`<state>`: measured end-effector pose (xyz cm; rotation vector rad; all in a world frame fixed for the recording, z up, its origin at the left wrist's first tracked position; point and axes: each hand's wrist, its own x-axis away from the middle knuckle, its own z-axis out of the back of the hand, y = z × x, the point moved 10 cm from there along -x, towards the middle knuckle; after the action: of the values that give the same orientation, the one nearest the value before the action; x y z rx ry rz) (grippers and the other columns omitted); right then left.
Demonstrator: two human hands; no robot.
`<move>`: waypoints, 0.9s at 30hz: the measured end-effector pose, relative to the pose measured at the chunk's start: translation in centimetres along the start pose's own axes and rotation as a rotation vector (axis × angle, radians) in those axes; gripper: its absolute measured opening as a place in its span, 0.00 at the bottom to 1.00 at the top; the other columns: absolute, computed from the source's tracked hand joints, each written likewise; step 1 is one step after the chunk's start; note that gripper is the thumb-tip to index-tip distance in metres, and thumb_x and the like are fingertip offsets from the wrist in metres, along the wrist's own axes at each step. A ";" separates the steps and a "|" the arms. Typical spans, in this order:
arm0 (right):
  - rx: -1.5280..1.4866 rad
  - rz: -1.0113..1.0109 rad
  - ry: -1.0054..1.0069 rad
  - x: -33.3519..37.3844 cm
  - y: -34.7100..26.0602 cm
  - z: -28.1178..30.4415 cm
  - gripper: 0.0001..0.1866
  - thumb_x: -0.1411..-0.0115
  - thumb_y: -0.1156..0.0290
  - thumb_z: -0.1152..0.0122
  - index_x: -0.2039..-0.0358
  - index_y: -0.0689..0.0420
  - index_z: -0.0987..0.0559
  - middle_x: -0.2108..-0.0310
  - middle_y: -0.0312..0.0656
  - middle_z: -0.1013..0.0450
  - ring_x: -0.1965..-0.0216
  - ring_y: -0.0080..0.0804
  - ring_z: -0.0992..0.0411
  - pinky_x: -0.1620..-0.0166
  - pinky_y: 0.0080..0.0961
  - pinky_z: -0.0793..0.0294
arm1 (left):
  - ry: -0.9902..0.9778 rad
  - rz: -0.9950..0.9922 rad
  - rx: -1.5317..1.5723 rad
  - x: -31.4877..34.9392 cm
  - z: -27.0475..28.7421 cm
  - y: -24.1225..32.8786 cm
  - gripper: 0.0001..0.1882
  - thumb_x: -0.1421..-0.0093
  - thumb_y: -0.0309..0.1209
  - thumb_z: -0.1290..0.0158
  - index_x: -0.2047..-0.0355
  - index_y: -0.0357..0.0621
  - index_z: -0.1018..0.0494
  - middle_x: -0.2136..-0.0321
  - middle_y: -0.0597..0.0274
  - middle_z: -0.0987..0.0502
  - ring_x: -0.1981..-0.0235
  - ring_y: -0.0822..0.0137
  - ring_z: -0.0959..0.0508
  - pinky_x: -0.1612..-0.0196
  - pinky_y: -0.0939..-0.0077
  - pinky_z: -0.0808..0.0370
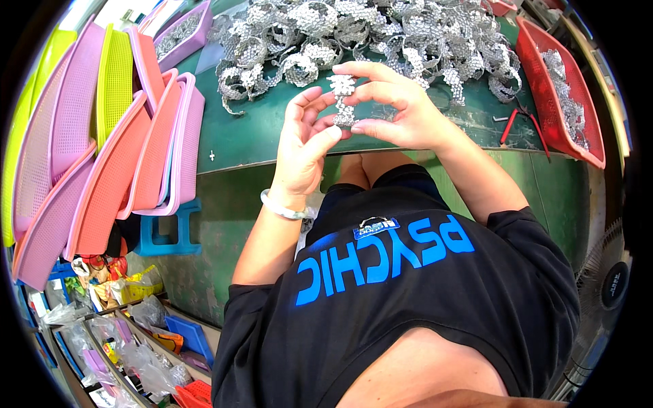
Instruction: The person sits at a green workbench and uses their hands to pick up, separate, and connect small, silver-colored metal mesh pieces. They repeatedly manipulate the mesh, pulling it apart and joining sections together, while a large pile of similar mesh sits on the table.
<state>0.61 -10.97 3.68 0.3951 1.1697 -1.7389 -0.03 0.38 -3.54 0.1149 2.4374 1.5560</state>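
Green worktop [272, 136] carries leaning pink and yellow trays [102, 149] at your left, a heap of silver strip [367, 34] ahead and a red basket [564, 88] at your right. Your left hand [303, 146] pinches the lower end of a short silver strip piece [342, 102]; your right hand [394, 105] pinches its upper end, above the worktop edge. Both grips sit on the tips only, so a twist may likely snap the piece or drop it into your lap. Red-handled cutters [520, 122] lie near your right forearm; a sweep could knock them off.
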 end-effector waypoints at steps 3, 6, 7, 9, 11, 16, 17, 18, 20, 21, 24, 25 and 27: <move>0.039 0.042 -0.002 0.1 -0.6 -0.2 0.18 0.60 0.76 0.32 0.66 0.59 0.25 0.48 0.48 0.35 0.48 0.43 0.35 0.50 0.33 0.33 | 0.035 0.054 0.102 -0.3 0.0 0.1 0.31 0.48 0.20 0.48 0.45 0.40 0.46 0.52 0.53 0.37 0.57 0.66 0.29 0.57 0.70 0.27; 0.058 0.056 -0.009 0.1 -0.8 -0.3 0.17 0.60 0.76 0.32 0.66 0.59 0.25 0.47 0.48 0.35 0.49 0.43 0.34 0.51 0.32 0.32 | 0.045 0.047 0.071 -0.3 0.0 0.0 0.31 0.48 0.21 0.46 0.45 0.41 0.46 0.53 0.54 0.36 0.57 0.66 0.29 0.56 0.70 0.27; 0.070 0.064 -0.006 0.2 -0.8 -0.2 0.17 0.60 0.76 0.33 0.66 0.59 0.25 0.47 0.48 0.35 0.50 0.42 0.34 0.52 0.32 0.32 | 0.048 0.050 0.069 -0.2 -0.1 0.0 0.32 0.49 0.21 0.46 0.45 0.41 0.46 0.53 0.54 0.36 0.57 0.66 0.29 0.56 0.71 0.27; 0.068 0.065 -0.003 0.2 -0.9 -0.2 0.17 0.60 0.76 0.33 0.66 0.60 0.25 0.47 0.48 0.35 0.53 0.40 0.33 0.54 0.31 0.31 | 0.055 0.054 0.066 -0.2 -0.1 0.0 0.32 0.49 0.21 0.45 0.45 0.41 0.46 0.53 0.54 0.36 0.57 0.67 0.30 0.55 0.71 0.27; 0.038 0.049 -0.004 0.3 -0.8 -0.2 0.17 0.60 0.76 0.33 0.66 0.60 0.25 0.47 0.47 0.36 0.57 0.37 0.32 0.56 0.30 0.30 | 0.053 0.057 0.065 -0.1 -0.2 0.0 0.32 0.49 0.21 0.44 0.45 0.41 0.45 0.53 0.55 0.36 0.57 0.67 0.30 0.54 0.72 0.28; 0.082 0.097 -0.002 0.3 -1.3 -0.2 0.17 0.61 0.77 0.33 0.66 0.60 0.24 0.47 0.47 0.36 0.62 0.35 0.32 0.58 0.29 0.30 | 0.061 0.056 0.060 -0.1 -0.2 0.0 0.32 0.49 0.21 0.44 0.45 0.41 0.45 0.53 0.56 0.36 0.56 0.68 0.31 0.52 0.74 0.31; 0.083 0.099 -0.001 0.3 -1.4 -0.2 0.18 0.61 0.77 0.33 0.66 0.60 0.24 0.47 0.47 0.36 0.62 0.35 0.32 0.58 0.29 0.30 | 0.061 0.056 0.061 -0.1 -0.2 0.0 0.32 0.49 0.21 0.44 0.45 0.41 0.45 0.54 0.56 0.36 0.56 0.68 0.31 0.52 0.74 0.31; 0.092 0.096 -0.006 0.3 -1.5 -0.3 0.18 0.61 0.77 0.33 0.66 0.59 0.24 0.47 0.47 0.36 0.61 0.36 0.32 0.58 0.29 0.31 | 0.062 0.056 0.061 -0.1 -0.2 -0.1 0.32 0.49 0.21 0.44 0.45 0.40 0.45 0.54 0.56 0.37 0.55 0.68 0.31 0.51 0.74 0.31; 0.110 0.089 -0.016 0.3 -1.5 -0.3 0.18 0.61 0.77 0.33 0.66 0.59 0.24 0.47 0.48 0.36 0.59 0.37 0.32 0.58 0.30 0.31 | 0.058 0.052 0.062 -0.1 -0.4 0.0 0.32 0.49 0.22 0.44 0.45 0.40 0.45 0.53 0.56 0.37 0.55 0.68 0.31 0.51 0.74 0.31; 0.114 0.099 -0.013 0.3 -1.7 -0.3 0.18 0.61 0.77 0.33 0.66 0.59 0.24 0.47 0.48 0.36 0.58 0.39 0.32 0.57 0.30 0.31 | 0.057 0.049 0.062 0.0 -0.5 0.0 0.32 0.49 0.22 0.44 0.45 0.39 0.45 0.53 0.56 0.37 0.55 0.68 0.31 0.51 0.74 0.31; 0.133 0.124 -0.006 0.3 -2.0 -0.3 0.17 0.62 0.77 0.33 0.68 0.59 0.25 0.47 0.48 0.36 0.53 0.43 0.34 0.54 0.32 0.32 | 0.060 0.041 0.057 0.0 -0.5 0.0 0.31 0.48 0.22 0.44 0.45 0.39 0.45 0.54 0.56 0.37 0.55 0.68 0.31 0.52 0.74 0.31; 0.143 0.130 -0.007 0.2 -2.1 -0.3 0.17 0.62 0.77 0.33 0.68 0.59 0.25 0.47 0.48 0.36 0.51 0.44 0.34 0.53 0.33 0.32 | 0.070 0.046 0.054 0.0 -0.5 -0.1 0.32 0.48 0.22 0.44 0.45 0.39 0.46 0.54 0.56 0.36 0.55 0.68 0.31 0.52 0.74 0.31; 0.174 0.150 -0.006 0.3 -2.4 -0.4 0.16 0.62 0.77 0.32 0.70 0.59 0.25 0.48 0.48 0.36 0.49 0.47 0.35 0.51 0.35 0.33 | 0.088 0.055 0.049 0.1 -0.4 -0.1 0.32 0.48 0.23 0.44 0.45 0.39 0.46 0.54 0.56 0.36 0.56 0.68 0.31 0.52 0.74 0.31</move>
<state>-1.63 -10.60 4.56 0.5673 0.9617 -1.7140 -0.20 -0.02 -3.46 0.1260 2.5618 1.5565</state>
